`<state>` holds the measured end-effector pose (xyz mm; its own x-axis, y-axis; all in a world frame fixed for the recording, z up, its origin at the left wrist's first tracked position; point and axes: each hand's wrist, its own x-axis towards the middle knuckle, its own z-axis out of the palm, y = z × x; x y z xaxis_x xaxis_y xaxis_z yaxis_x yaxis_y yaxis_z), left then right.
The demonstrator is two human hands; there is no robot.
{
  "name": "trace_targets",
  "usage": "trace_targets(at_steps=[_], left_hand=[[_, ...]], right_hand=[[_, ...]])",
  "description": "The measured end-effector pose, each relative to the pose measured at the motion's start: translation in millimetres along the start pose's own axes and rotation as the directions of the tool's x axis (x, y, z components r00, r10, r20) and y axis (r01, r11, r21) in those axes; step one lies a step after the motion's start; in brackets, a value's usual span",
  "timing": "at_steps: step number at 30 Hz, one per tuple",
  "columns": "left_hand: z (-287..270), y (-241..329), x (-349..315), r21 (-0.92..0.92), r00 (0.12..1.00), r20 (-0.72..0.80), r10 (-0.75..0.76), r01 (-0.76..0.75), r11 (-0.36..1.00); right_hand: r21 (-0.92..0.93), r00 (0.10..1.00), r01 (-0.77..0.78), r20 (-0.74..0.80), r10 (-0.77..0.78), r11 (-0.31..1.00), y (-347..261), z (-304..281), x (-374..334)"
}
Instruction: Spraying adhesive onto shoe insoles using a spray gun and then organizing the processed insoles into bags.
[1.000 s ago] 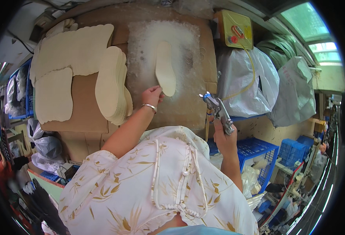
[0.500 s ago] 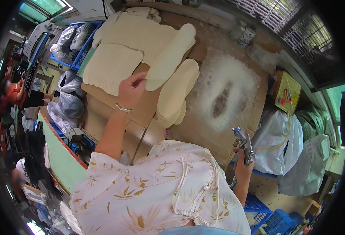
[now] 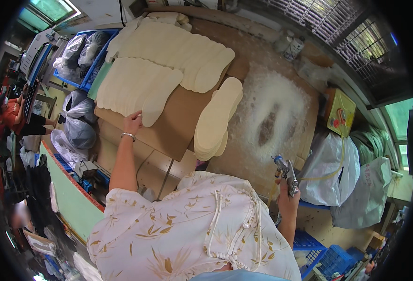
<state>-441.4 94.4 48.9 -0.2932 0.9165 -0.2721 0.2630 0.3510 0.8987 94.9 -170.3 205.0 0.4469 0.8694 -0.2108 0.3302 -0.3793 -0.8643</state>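
Note:
My left hand (image 3: 132,123) pinches the near end of a cream shoe insole (image 3: 156,104), which lies at the right end of a row of overlapping insoles (image 3: 122,86) on brown cardboard (image 3: 173,126). Behind it spreads a second overlapping row (image 3: 169,51). To the right of that hand stands a neat stack of insoles (image 3: 218,119). My right hand (image 3: 288,197) grips a metal spray gun (image 3: 287,174) near the table's front right, its nozzle up. Beyond the gun, whitish spray residue (image 3: 288,98) coats the cardboard around a darker sole-shaped patch.
At the back stands a spray can (image 3: 294,48). A yellow container (image 3: 342,112) and white plastic sacks (image 3: 328,164) are at the right, with a thin yellow hose (image 3: 326,177) in front. On the left are a blue crate (image 3: 91,70) of bagged goods and a green board (image 3: 68,187).
My left hand has moved left and nearer, bringing the insole from over the far row down onto the near row's right end. The spray gun stays in my right hand.

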Motion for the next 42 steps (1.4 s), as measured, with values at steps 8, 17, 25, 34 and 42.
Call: trace_targets(at_steps=[8, 17, 25, 34, 42], left_hand=[[8, -9, 20, 0.631, 0.901, -0.287, 0.326, -0.079, 0.772], [217, 148, -198, -0.295, 0.669, 0.672, 0.317, -0.150, 0.944], [361, 137, -312, -0.013, 0.070, 0.998, 0.003, 0.138, 0.990], [390, 139, -351, 0.072, -0.014, 0.997, -0.071, 0.225, 0.972], [408, 137, -367, 0.008, 0.039, 0.999, -0.018, 0.244, 0.970]], right_hand=[[0.267, 0.981, -0.183, -0.019, 0.195, 0.946, -25, -7, -2], [0.554, 0.976, -0.207, 0.061, 0.208, 0.807, -11, -41, 44], [0.526, 0.984, -0.176, 0.087, 0.154, 0.832, -2, -55, 49], [0.598, 0.981, -0.195, 0.127, 0.149, 0.777, 17, -89, 50], [0.614, 0.979, -0.194, 0.165, 0.116, 0.765, 26, -106, 55]])
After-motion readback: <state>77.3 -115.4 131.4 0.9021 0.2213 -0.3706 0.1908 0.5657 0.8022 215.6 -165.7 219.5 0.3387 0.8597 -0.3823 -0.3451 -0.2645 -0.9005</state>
